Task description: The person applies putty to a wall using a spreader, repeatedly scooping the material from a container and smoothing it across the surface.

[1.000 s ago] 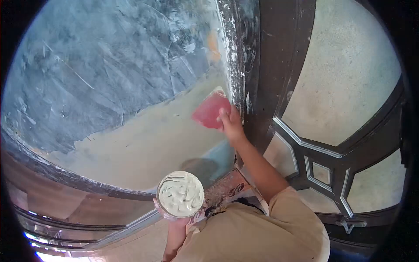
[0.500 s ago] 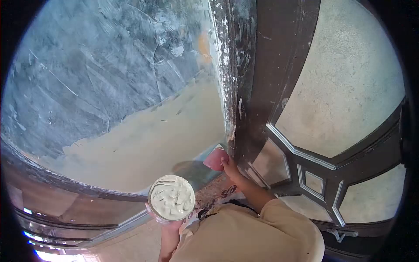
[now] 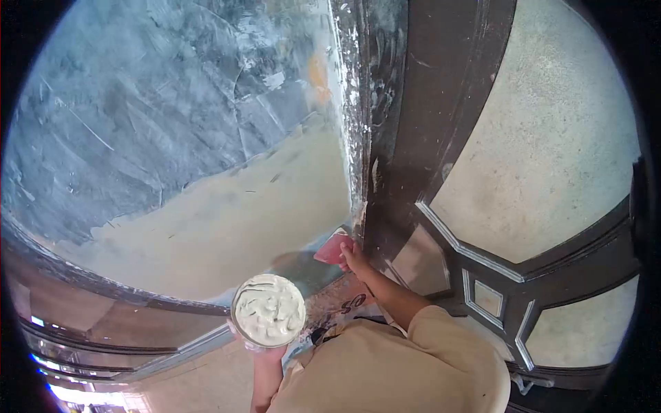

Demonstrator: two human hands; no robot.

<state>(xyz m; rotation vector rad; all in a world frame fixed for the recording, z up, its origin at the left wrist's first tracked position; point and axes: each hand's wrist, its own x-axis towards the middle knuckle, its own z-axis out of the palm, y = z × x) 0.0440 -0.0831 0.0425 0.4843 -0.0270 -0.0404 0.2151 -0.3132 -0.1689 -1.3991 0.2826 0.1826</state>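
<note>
My left hand point(image 3: 265, 352) holds a round tub of off-white putty point(image 3: 268, 311) from beneath, its top facing up and the paste swirled and scooped. In my right hand point(image 3: 354, 260) is a red putty spreader point(image 3: 332, 246), gripped at its edge, with a smear of putty on the far side. The spreader lies close against the wall point(image 3: 255, 206), beside the foot of the dark door frame point(image 3: 365, 172). A smooth beige coat covers the lower wall, while its upper part is mottled blue-grey. I cannot see the fingers under the tub fully.
To the right stands a dark wooden door point(image 3: 441, 89) with pale panels and raised mouldings. A dark, paint-flecked frame edge point(image 3: 103, 282) curves along the lower left. Printed sheeting point(image 3: 344, 299) lies below the wall near my body.
The spreader and my right hand have shifted slightly left in the view. The whole scene has moved a little left too, and the tub stays held.
</note>
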